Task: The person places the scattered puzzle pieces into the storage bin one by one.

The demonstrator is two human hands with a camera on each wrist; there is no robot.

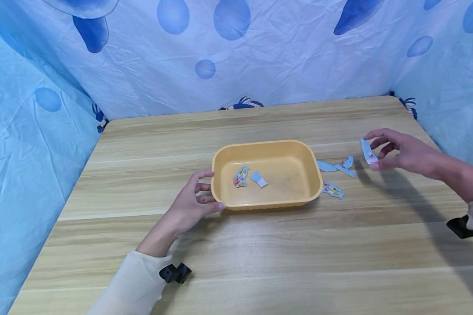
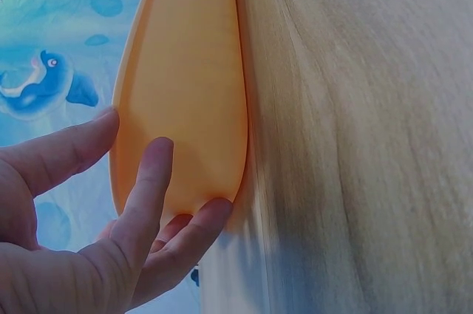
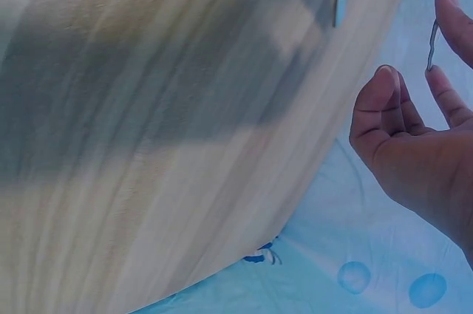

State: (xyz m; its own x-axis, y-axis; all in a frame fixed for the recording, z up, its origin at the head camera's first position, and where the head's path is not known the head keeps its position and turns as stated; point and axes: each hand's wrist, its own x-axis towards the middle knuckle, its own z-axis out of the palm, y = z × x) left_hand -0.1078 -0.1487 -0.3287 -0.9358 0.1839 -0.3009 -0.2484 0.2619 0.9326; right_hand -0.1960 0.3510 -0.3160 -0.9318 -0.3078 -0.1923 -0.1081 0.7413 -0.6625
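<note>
A shallow yellow-orange plastic tray (image 1: 266, 205) stands on the wooden table. My left hand (image 1: 195, 197) holds its left end, the thumb at the near rim and the fingers against the outer wall; these fingers (image 2: 214, 210) show close up in the left wrist view. To the right of the tray, my right hand (image 1: 404, 151) pinches a flat light-blue puzzle piece (image 1: 368, 151) between thumb and fingertip, raised over the table. The right wrist view shows that piece edge-on as a thin line. Inside the tray lie a colourful puzzle piece (image 1: 241, 176) and a blue-and-white one (image 1: 259, 179).
Several more puzzle pieces lie beside the tray's right end: a patterned one (image 1: 333, 190), a long thin blue one (image 1: 344, 170) and a small blue one (image 1: 348, 162) among them. A blue printed curtain (image 1: 260, 65) hangs around the table's back and sides.
</note>
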